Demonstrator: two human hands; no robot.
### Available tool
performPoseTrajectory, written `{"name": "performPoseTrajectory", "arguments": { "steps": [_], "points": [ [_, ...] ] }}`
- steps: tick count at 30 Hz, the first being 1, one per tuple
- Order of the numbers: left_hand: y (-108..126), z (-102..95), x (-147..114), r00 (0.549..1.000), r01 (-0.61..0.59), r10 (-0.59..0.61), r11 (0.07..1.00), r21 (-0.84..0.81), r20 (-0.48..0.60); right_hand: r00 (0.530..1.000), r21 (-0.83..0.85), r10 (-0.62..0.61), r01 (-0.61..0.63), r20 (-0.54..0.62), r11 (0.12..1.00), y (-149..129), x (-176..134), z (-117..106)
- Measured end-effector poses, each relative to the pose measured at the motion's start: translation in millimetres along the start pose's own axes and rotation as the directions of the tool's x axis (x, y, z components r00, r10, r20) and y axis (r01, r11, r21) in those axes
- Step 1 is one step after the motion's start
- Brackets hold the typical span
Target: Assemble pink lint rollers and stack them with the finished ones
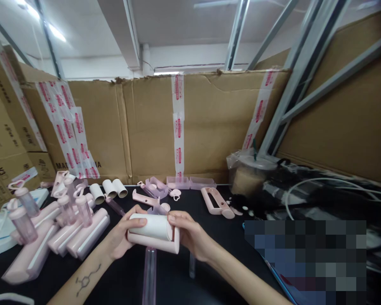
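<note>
Between my two hands, above the black tabletop, is a white paper roll (154, 226) lying in a pink plastic roller frame (155, 245). My left hand (122, 233) is closed round the left end, its thumb flat on the roll. The fingers of my right hand (190, 231) grip the right end, where the frame's end arm meets the roll. Whether the roll is fully seated cannot be made out. Below the frame lies a see-through purplish tube (149, 275); a smaller see-through piece (192, 267) sits partly hidden under my right hand.
Several pink rollers with see-through handles (89, 233) are piled at left. Three white rolls (108, 188) stand behind them. Purple covers (178, 183) and another pink frame (217, 202) lie at the back. A lidded drink cup (247, 178) and cables (317, 182) are on the right.
</note>
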State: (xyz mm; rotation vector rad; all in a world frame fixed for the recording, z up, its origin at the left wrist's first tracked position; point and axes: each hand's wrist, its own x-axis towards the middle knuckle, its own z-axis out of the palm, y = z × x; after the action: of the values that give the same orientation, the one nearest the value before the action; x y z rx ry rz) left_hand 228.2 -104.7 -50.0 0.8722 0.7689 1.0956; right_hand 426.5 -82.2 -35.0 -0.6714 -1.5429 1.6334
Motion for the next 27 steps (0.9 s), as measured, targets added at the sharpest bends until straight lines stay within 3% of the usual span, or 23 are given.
{"name": "performPoseTrajectory", "arguments": {
  "steps": [1,2,4,6,8,11,13,16,19,21,23,25,27],
  "points": [
    [2,1.1,-1,1.000,-0.021,0.021,1.000,0.018,-0.006,0.994,-0.183,-0.110,0.107,-0.009,0.977,-2,-1,-2],
    [4,2.3,-3,0.999,-0.041,0.041,0.998,0.038,-0.014,0.973,-0.386,-0.231,0.210,-0.008,0.898,-4,-2,-3],
    [6,4.7,-4,0.996,-0.075,0.078,0.994,0.084,-0.034,0.908,-0.717,-0.416,0.316,0.040,0.621,-9,-5,-7],
    [7,6.3,-4,0.991,-0.110,0.118,0.986,0.127,-0.057,0.887,-0.858,-0.454,0.298,0.087,0.419,-14,-8,-10],
    [6,6.6,-3,0.985,-0.139,0.152,0.978,0.157,-0.079,0.904,-0.901,-0.424,0.230,0.057,0.368,-16,-9,-13],
    [4,4.5,-2,0.975,-0.175,0.195,0.970,0.167,-0.111,0.927,-0.891,-0.370,0.119,-0.058,0.438,-16,-9,-16],
    [4,2.1,-1,0.970,-0.189,0.207,0.972,0.142,-0.126,0.953,-0.810,-0.291,0.107,-0.082,0.576,-14,-6,-15],
    [5,-0.4,-1,0.966,-0.225,0.224,0.974,0.012,-0.131,0.979,-0.529,-0.187,0.117,-0.082,0.840,-8,-2,-8],
    [2,1.0,2,0.965,-0.259,0.250,0.957,-0.128,-0.085,0.965,-0.242,-0.217,0.178,-0.147,0.954,-1,2,-1],
    [-4,3.6,3,0.984,-0.174,0.177,0.981,-0.086,0.030,0.940,-0.175,-0.274,0.240,-0.204,0.955,1,4,0],
    [-9,5.4,4,0.994,-0.070,0.064,0.995,0.068,0.093,0.926,-0.211,-0.306,0.262,-0.219,0.942,0,5,-5],
    [-12,4.2,6,0.998,-0.061,0.057,0.977,0.204,0.025,0.937,-0.390,-0.314,0.235,-0.152,0.891,-4,6,-16],
    [-12,-0.3,9,0.984,-0.124,0.153,0.955,0.269,-0.089,0.955,-0.690,-0.290,0.171,-0.059,0.703,-7,5,-28]
  ]
}}
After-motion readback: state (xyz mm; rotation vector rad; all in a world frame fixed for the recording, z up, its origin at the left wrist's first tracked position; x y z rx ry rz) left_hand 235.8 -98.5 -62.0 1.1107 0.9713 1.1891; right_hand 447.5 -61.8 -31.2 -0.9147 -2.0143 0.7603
